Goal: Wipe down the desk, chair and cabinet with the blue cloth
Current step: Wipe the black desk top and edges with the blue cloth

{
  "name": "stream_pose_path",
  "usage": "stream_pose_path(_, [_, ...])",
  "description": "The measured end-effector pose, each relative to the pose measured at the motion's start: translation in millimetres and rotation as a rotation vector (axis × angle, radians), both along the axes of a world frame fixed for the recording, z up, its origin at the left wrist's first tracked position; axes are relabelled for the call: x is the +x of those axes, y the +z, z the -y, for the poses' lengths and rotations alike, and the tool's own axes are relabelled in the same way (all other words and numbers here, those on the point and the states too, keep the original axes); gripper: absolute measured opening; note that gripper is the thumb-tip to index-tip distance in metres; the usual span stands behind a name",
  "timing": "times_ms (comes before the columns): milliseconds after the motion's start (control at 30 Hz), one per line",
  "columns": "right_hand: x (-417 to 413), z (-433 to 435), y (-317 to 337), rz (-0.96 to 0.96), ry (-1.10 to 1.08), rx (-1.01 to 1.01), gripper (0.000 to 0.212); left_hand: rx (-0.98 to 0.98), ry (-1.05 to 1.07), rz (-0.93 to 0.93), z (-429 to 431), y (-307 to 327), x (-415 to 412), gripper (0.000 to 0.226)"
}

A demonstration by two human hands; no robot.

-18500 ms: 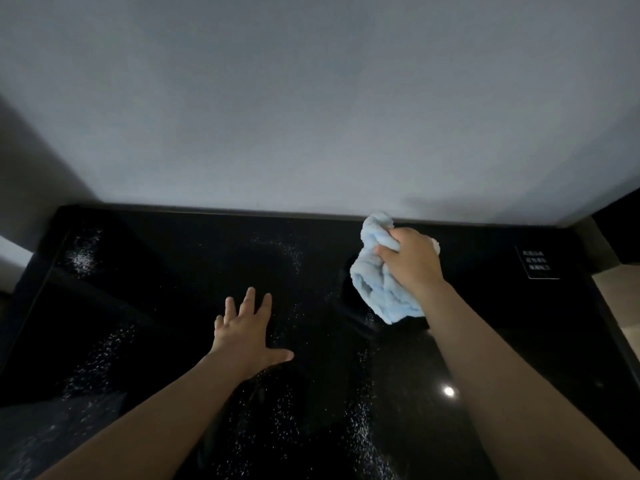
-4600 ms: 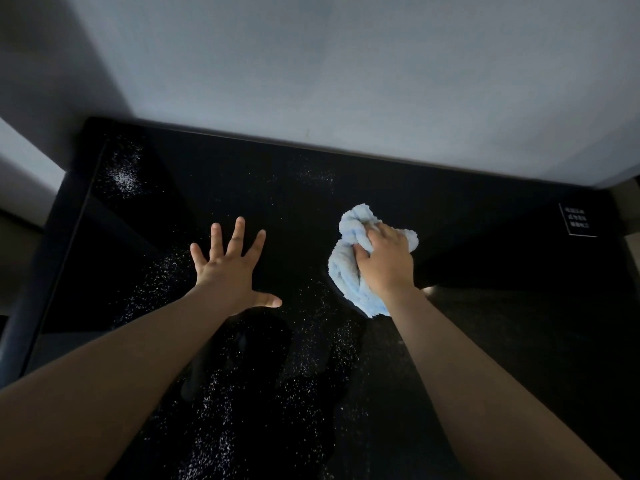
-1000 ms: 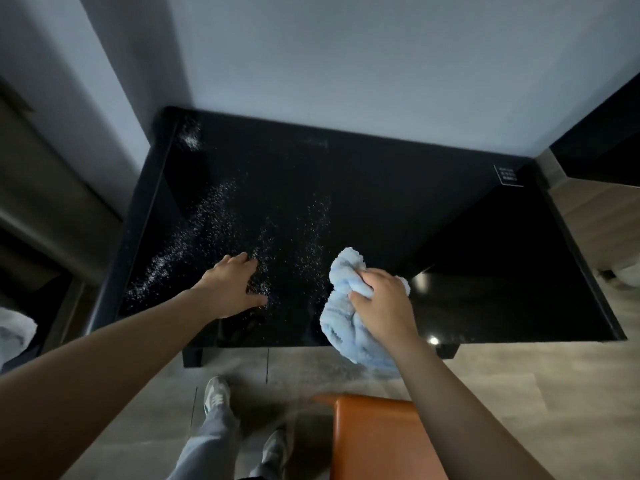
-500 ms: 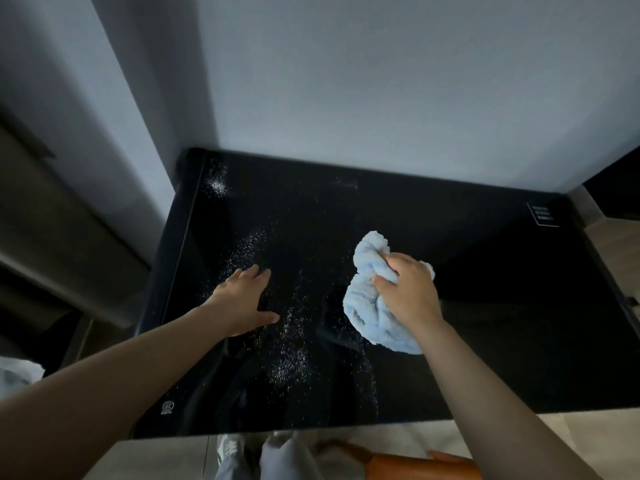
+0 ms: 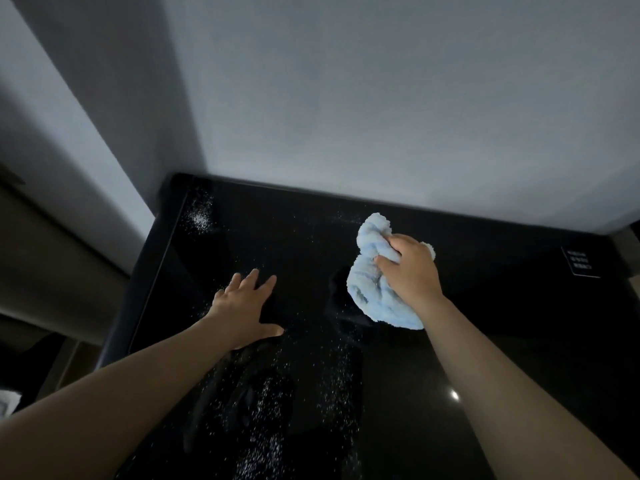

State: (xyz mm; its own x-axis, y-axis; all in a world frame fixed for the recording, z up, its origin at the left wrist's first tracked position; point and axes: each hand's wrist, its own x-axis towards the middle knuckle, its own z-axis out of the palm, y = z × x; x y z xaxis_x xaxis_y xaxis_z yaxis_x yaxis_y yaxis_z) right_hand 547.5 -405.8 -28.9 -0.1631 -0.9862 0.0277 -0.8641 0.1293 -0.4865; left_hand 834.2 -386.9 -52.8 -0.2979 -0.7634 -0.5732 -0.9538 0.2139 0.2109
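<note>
A glossy black desk [image 5: 502, 306] fills the lower half of the view, backed against a pale wall. My right hand [image 5: 410, 271] grips a bunched light blue cloth [image 5: 372, 289] and presses it on the desktop right of centre, toward the back edge. My left hand [image 5: 244, 308] rests flat on the desk to the left of the cloth, fingers spread and straight. White specks of dust lie scattered around and in front of both hands and in the far left corner [image 5: 201, 218].
A small white label [image 5: 580, 266] sits on the desk's far right. The pale wall [image 5: 381, 98] rises directly behind the desk. Left of the desk a wall corner and a dim brownish surface [image 5: 45, 265] drop away.
My right hand has pushed the cloth away from me toward the wall. My head has moved forward, so the front edge, floor and orange chair have left the view. The left hand stays flat.
</note>
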Motion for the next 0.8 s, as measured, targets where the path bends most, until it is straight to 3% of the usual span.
stream_pose_path(300, [-36, 92, -28, -0.023, 0.049, 0.011, 0.019, -0.001, 0.04, 0.106, 57, -34, -22, 0.121])
stream_pose_path(567, [-39, 159, -58, -0.081, 0.042, 0.022, 0.007, 0.032, 0.033, 0.173, 58, -56, -25, 0.131])
stream_pose_path(800, [-23, 170, -84, -0.319, 0.013, 0.042, 0.053, 0.036, 0.025, 0.207, 60, -58, -29, 0.133])
